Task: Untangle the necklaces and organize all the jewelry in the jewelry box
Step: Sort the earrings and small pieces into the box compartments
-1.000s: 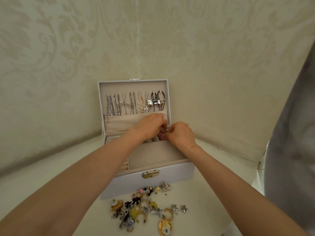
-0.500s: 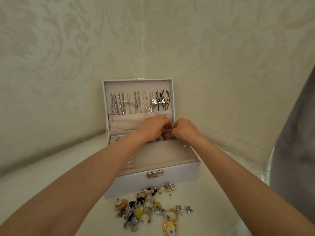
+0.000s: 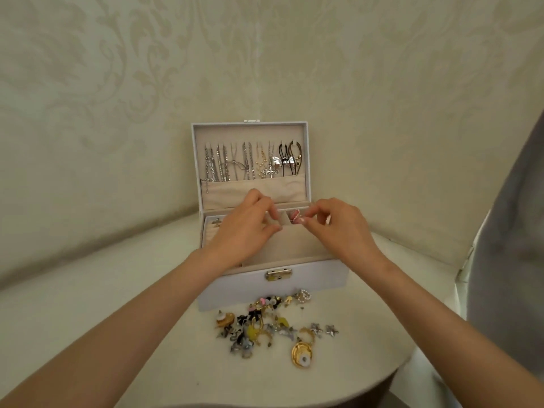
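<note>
1. White tabletop (image 3: 88, 319), rounded at its near edge, carries everything; both my forearms reach forward over it.
2. Nearest to me, loose jewelry (image 3: 259, 328) lies in a scattered heap on the tabletop, just in front of the jewelry box. The heap includes a round gold piece (image 3: 300, 353) at its near right, silver stars (image 3: 316, 328) at its right edge and a pearl piece (image 3: 304, 295) close against the box front.
3. Behind the heap stands the jewelry box (image 3: 235, 293), white outside and beige inside, with a gold latch (image 3: 278, 274) centred on its front wall.
4. My left hand (image 3: 244, 234) is over the box's tray. Its fingers are curled, with thumb and fingertips close together at a divider between the rear compartments. I cannot tell whether they hold anything.
5. My right hand (image 3: 344, 228) is over the right side of the tray. Thumb and forefinger are drawn into a narrow pinch just beside a pink piece (image 3: 295, 214) lying in a rear compartment. I cannot tell whether the pinch grips it.
6. Behind both hands the lid (image 3: 250, 131) stands upright and open. Necklaces (image 3: 235, 161) hang side by side in a row inside it, lower ends tucked into a beige pouch (image 3: 250, 189).
7. Farthest back, cream patterned wallpaper (image 3: 147, 69) covers two walls meeting in a corner behind the box. Grey fabric (image 3: 515, 231) fills the right edge.
</note>
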`<action>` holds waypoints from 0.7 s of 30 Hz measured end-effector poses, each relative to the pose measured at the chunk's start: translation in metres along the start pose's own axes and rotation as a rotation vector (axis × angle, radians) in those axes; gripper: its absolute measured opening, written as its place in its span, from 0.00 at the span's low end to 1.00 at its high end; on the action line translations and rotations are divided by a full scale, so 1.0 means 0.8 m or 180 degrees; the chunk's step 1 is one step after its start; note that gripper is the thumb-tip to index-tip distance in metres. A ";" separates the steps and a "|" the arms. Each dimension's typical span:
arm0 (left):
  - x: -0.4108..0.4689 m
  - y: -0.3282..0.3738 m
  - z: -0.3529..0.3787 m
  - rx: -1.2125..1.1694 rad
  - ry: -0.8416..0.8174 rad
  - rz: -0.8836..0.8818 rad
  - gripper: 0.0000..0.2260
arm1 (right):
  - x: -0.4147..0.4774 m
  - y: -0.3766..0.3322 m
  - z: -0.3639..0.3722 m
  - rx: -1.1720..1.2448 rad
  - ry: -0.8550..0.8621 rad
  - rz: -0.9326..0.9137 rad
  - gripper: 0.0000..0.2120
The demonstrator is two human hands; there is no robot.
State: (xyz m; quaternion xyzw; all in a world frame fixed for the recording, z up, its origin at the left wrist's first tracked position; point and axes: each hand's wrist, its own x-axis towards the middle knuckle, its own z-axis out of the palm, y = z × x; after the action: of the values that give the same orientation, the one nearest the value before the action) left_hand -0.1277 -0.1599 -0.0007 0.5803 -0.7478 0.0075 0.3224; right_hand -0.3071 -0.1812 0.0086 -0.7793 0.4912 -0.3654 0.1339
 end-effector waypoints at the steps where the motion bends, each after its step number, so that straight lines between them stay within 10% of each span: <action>1: -0.019 0.002 -0.006 -0.0098 0.0058 -0.0019 0.05 | -0.014 -0.003 -0.004 0.0199 -0.0030 -0.0152 0.03; 7: -0.108 0.007 -0.010 -0.0457 0.0474 0.0006 0.06 | -0.072 -0.004 -0.006 0.0997 -0.0625 -0.0417 0.07; 21: -0.193 -0.023 -0.029 0.0303 0.0497 0.0349 0.07 | -0.101 -0.016 0.040 0.0024 -0.1779 -0.0882 0.10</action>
State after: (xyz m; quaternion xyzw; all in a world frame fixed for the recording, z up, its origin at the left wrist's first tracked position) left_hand -0.0819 -0.0236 -0.0651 0.5508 -0.7499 0.1059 0.3509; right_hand -0.2961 -0.1102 -0.0420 -0.9086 0.3231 -0.1537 0.2154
